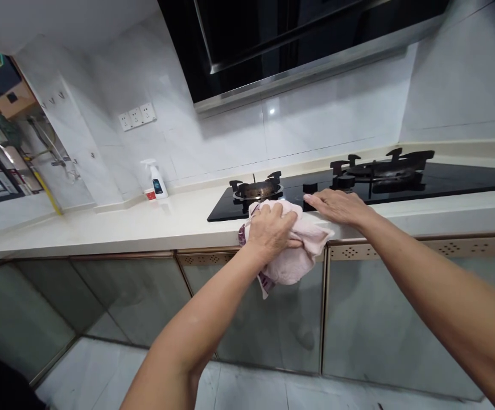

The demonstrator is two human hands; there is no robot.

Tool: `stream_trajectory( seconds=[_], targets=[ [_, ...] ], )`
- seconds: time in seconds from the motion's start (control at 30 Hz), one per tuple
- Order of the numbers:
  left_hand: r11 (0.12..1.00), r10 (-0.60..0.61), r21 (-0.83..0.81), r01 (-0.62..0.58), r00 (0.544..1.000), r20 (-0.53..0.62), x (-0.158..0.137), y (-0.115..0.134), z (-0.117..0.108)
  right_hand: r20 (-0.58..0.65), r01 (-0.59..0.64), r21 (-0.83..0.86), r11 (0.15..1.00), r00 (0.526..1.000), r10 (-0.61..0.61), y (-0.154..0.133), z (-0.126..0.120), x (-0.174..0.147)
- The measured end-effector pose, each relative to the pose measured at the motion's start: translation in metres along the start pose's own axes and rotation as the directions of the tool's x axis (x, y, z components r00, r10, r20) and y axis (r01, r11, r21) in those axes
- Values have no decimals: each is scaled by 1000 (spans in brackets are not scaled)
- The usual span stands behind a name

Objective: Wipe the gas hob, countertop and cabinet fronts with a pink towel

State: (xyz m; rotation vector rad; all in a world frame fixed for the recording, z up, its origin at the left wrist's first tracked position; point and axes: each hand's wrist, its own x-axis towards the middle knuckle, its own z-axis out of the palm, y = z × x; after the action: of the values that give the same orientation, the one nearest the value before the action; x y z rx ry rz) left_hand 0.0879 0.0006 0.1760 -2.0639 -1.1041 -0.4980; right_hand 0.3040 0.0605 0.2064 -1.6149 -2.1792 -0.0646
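The left hand (272, 229) grasps a crumpled pale-pink cloth (292, 266) with purple edging, hanging over the white kitchen bench's (89, 225) front edge; the right hand (339, 206), unclenched, is near that edge.

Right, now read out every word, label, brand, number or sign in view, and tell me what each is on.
No text can be read.
Dark label on the white spray bottle: pale marks, too small to read.
Red-and-white container beside it: too small to read.
Pink cloth and black cooktop: no lettering I can make out.
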Motion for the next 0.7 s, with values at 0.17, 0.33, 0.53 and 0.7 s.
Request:
stream_trajectory(
  seconds=[0.17, 0.33, 0.53, 0.7],
  targets=[
    [999, 47, -1, -47, 998, -41, -5, -8, 2, 24, -13, -22, 1000, 1000, 13, 1, -1, -1],
    [999, 52, -1, -52, 998, -24, -17, -27, -2, 4, 5, -4, 1000, 1000, -5, -1, -2, -4],
    [999, -30, 15, 30, 999, 24, -53, -72, -10, -47, 4, 38, 999, 999, -3, 2, 2, -3],
    [982, -185, 61, 180, 980, 69, -99, -129, -18, -47, 7, 51, 999, 999, -4, 3, 3, -3]
  ],
)
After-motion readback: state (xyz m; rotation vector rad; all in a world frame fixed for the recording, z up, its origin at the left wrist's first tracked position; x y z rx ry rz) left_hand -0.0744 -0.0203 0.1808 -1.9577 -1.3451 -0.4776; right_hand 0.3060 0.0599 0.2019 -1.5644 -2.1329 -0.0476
